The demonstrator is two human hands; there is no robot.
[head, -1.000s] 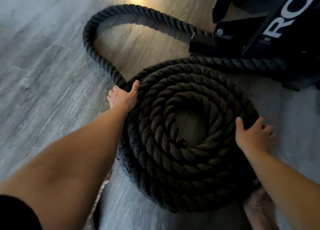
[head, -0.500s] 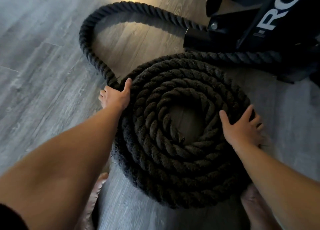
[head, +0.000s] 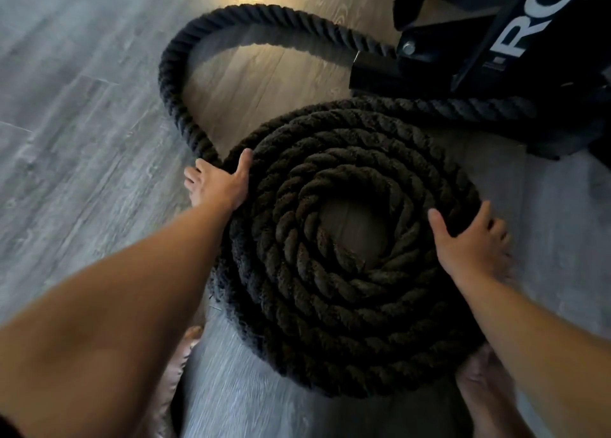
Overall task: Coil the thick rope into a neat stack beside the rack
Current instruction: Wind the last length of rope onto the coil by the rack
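Observation:
A thick black twisted rope lies coiled in a round stack (head: pixel 350 308) on the grey wood floor, with bare floor showing in its centre. One uncoiled length (head: pixel 180 84) loops away at the upper left and runs back to the black rack (head: pixel 515 57) at the upper right. My left hand (head: pixel 220 181) presses against the stack's left outer side, thumb on top of the coil. My right hand (head: pixel 469 242) rests on the right edge of the stack with fingers spread over the outer turn.
The rack's black base and upright with white lettering stand right behind the coil. Another rope length (head: pixel 463 108) lies along the rack's foot. My bare feet (head: pixel 479 384) are at the near side of the stack. Open floor (head: pixel 72 113) stretches to the left.
Both hands have shifted slightly along the stack's sides; the right hand moved inward onto the outer turn. The stack itself looks the same.

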